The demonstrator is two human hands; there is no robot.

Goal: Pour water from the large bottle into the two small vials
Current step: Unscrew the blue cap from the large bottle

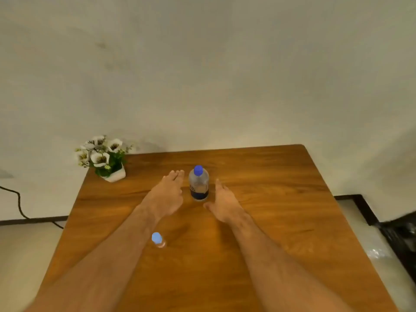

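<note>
1. Table (281, 221): wood, bears everything. Plenty of bare top in front of the bottle, so pouring can be done low over it.
2. Plant (102, 157): white flowers in a white pot, far left corner, well apart from the work. Ignore it.
3. Bottle (199, 184): upright mid-table, dark label low on the body, blue cap (198, 170) on. It stands between the two hands, neither one touching it.
4. Left hand (168, 194): released, fingers straight and together, just left of the bottle, holding nothing.
5. Right hand (222, 202): released, fingers extended, thumb spread toward the bottle base, just right of it, holding nothing.
6. Vial (158, 240): small, clear, blue cap, upright near the left forearm and close to the person. Only one vial shows; the second is not visible, maybe hidden under an arm.
7. Step, as judged: reach and grasp the bottle; nothing poured yet.
8. Doing it well: wrap one hand round the body at the label so it can't tip, use the other to twist the cap off. Don't squeeze once open, thin plastic would likely spurt.
9. Watch the left forearm: it passes close by the vial and could knock it over.
10. Vial caps must come off before pouring. The mouths look narrow, so tilt slowly, lip close above the opening.
</note>
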